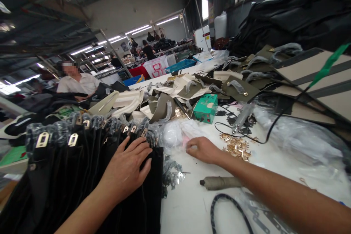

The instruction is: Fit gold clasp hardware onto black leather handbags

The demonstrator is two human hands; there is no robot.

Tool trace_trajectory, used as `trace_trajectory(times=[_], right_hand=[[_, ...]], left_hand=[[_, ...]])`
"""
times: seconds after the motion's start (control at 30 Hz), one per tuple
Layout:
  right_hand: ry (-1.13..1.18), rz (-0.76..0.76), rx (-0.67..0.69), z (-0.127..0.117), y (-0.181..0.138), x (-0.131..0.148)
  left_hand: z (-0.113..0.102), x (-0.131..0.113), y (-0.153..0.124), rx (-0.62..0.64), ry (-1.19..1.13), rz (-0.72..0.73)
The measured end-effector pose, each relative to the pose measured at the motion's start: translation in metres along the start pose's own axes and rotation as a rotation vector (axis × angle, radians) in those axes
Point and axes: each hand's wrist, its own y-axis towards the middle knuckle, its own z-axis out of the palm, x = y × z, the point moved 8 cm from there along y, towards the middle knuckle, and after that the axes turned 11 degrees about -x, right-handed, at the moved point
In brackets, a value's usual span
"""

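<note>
My left hand (pixel 126 168) lies flat with fingers spread on a stack of black leather pieces (pixel 68 175) that carry gold metal clasps (pixel 42 139) wrapped in plastic. My right hand (pixel 202 150) reaches across the white table (pixel 186 204), its fingers curled down onto a clear plastic bag (pixel 178 133); what they pinch, if anything, is hidden. A heap of small gold metal fittings (pixel 237 147) lies just right of that hand. Dark metal parts (pixel 171 175) lie between my two hands.
A green box (pixel 205 108) sits farther back among olive and cream leather flaps (pixel 175 97). An olive rolled handle (pixel 221 182) and a black cord (pixel 227 208) lie near my right forearm. Another person in a white shirt (pixel 78 83) sits at far left.
</note>
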Motion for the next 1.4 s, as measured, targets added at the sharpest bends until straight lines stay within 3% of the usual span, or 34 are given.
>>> trace_trajectory(times=[0.2, 0.4, 0.53, 0.67, 0.83, 1.0, 1.13, 1.23, 1.4], right_hand=[[-0.276, 0.072, -0.109, -0.033, 0.003, -0.032], [-0.443, 0.203, -0.094, -0.034, 0.012, -0.058], [-0.48, 0.232, -0.043, -0.032, 0.016, -0.064], [-0.513, 0.284, -0.069, -0.046, 0.012, -0.074], [-0.526, 0.327, -0.066, -0.055, 0.004, -0.079], [-0.418, 0.098, -0.179, -0.056, 0.007, -0.046], [-0.322, -0.092, -0.023, -0.025, 0.007, -0.024], [-0.318, -0.132, 0.076, -0.004, 0.004, -0.024], [-0.333, -0.087, 0.066, 0.0, 0.004, -0.03]], left_hand=[[0.028, -0.019, 0.004, 0.071, -0.083, -0.002], [0.035, -0.024, 0.003, 0.065, -0.132, -0.003], [0.034, -0.025, 0.002, 0.032, -0.138, 0.003], [0.035, -0.029, 0.002, -0.014, -0.139, 0.038], [0.047, -0.046, 0.009, 0.05, -0.166, 0.162], [0.066, -0.072, 0.042, 0.097, -0.259, 0.131], [0.088, -0.085, 0.061, 0.178, -0.257, 0.077], [0.098, -0.083, 0.057, 0.255, -0.203, 0.069], [0.098, -0.072, 0.056, 0.237, -0.161, -0.03]])
